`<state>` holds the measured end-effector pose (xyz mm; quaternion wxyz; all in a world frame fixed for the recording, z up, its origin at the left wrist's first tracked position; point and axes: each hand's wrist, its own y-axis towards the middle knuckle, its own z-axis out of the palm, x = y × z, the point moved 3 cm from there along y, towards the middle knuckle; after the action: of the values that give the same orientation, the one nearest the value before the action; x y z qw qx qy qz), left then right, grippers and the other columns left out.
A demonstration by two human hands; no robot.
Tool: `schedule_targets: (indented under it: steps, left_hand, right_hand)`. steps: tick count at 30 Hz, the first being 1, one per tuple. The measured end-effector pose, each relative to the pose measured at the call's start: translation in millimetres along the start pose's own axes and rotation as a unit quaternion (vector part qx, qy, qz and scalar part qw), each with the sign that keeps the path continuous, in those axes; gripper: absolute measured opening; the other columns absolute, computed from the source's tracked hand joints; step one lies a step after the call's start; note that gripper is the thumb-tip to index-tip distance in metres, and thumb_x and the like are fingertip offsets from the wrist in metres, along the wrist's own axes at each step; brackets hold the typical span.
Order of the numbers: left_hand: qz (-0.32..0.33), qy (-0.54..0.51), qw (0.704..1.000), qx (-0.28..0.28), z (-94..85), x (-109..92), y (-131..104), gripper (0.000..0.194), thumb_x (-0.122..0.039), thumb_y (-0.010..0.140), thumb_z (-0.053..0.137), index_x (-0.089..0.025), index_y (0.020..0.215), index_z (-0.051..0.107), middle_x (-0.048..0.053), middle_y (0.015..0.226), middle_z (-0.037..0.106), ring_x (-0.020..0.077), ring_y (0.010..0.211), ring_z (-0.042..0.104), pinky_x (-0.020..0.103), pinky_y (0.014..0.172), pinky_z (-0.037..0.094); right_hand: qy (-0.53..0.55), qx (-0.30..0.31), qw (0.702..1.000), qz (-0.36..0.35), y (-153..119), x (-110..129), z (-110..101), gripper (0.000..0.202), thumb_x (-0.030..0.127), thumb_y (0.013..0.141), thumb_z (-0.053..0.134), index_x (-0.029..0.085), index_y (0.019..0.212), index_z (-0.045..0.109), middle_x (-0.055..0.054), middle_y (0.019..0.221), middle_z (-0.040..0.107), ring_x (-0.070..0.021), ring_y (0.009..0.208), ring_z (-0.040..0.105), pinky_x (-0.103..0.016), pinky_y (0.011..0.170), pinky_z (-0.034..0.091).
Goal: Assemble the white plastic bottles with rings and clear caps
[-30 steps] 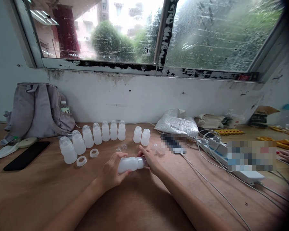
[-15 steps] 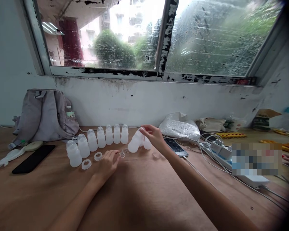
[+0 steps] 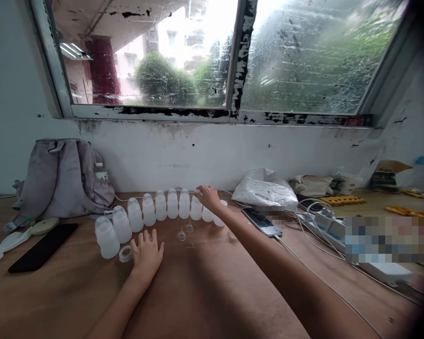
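Note:
A curved row of several frosted baby bottles (image 3: 149,212) with clear domed caps stands on the wooden table. My right hand (image 3: 209,197) reaches over the row's right part, its fingers pinching the top of an upright baby bottle (image 3: 196,210). My left hand (image 3: 147,254) lies on the table in front of the row, fingers spread, with nothing seen in it. Just left of its fingers is a white screw ring (image 3: 126,253). Two clear bottle teats (image 3: 181,234) rest between the hands. Another ring (image 3: 232,236) shows partly beside my right forearm.
At left are a grey backpack (image 3: 61,174) and a black phone (image 3: 44,247). To the right lie a charging phone (image 3: 261,221), a silvery padded bag (image 3: 265,188), and a power strip (image 3: 385,270) with loose cables. A windowed wall (image 3: 155,160) borders the table's back.
My right hand has moved the tilted baby bottle left and back, and it now stands upright in the row. My left hand has shifted left, away from the teats, and now covers one ring's place.

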<state>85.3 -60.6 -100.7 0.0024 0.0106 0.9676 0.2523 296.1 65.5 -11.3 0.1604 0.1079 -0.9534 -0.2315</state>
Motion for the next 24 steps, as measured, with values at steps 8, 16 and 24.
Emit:
schedule_targets:
  steps: [8,16,24]
  left_hand:
    - [-0.006,0.021,1.000,0.013,4.7,0,-2,0.042,-0.031,0.080,0.036,-0.010,0.114,0.049,0.021,0.111,0.052,0.0322,0.097,0.047,0.050,0.081,0.030]
    - [0.056,-0.104,0.993,0.015,5.1,-5,1,0.034,-0.022,0.079,0.039,-0.014,0.110,0.051,0.014,0.108,0.055,0.0271,0.099,0.048,0.044,0.085,0.034]
    - [0.184,-0.323,0.928,0.031,8.1,-18,1,0.041,-0.026,0.075,0.048,-0.019,0.115,0.043,0.009,0.115,0.048,0.0201,0.108,0.045,0.034,0.092,0.036]
  right_hand:
    - [-0.025,-0.003,1.000,-0.010,-2,4,0,0.030,0.039,0.082,0.043,0.020,0.104,0.050,-0.010,0.096,0.060,-0.0246,0.092,0.046,-0.034,0.073,0.031]
    - [0.052,-0.022,0.992,-0.117,-64,32,9,0.019,0.019,0.083,0.037,0.018,0.087,0.056,-0.009,0.084,0.058,-0.0199,0.082,0.048,-0.030,0.075,0.033]
    - [0.106,0.080,0.987,-0.093,-114,41,65,0.015,0.021,0.074,0.050,0.017,0.088,0.054,-0.007,0.083,0.057,-0.0190,0.083,0.049,-0.028,0.072,0.035]
